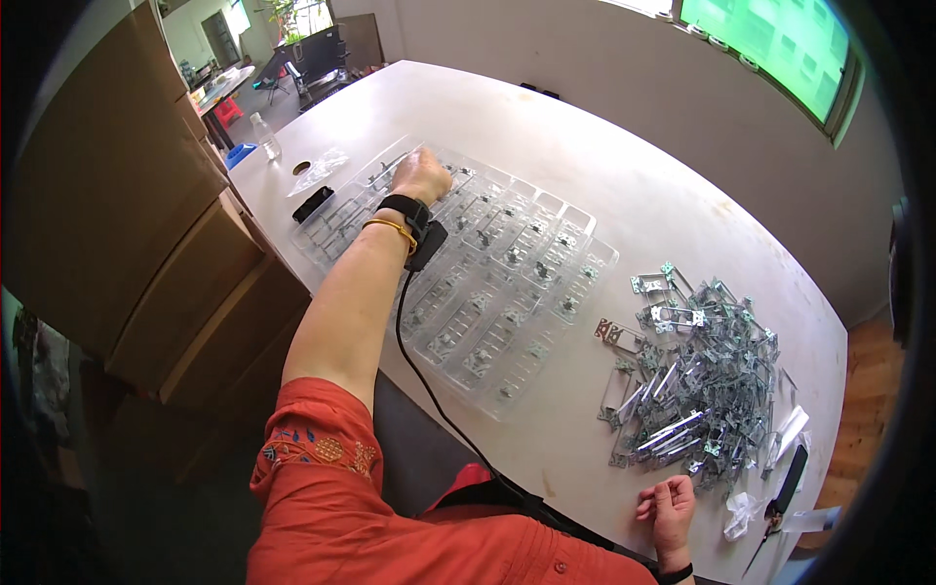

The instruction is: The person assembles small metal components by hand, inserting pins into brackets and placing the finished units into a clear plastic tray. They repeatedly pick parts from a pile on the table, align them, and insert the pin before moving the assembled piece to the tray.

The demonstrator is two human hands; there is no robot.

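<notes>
My left hand (422, 175) reaches across the table to the far part of a clear plastic tray (588, 222) with compartments. Its fingers are curled down toward the tray; whatever they may hold is hidden by the back of the hand. Small metal bracket-like parts (485, 237) lie in many of the compartments. My right hand (669, 512) rests near the table's front edge with its fingers curled in, and nothing shows in it. Just beyond it spreads a heap of silvery metal brackets and strips (707, 380).
Scissors with black handles (786, 483) and crumpled white wrapping (742, 515) lie right of my right hand. A black object (313, 204), a plastic bag (320, 171) and a clear bottle (265, 136) are at the far left. Cardboard boxes (127, 195) stand along the left side.
</notes>
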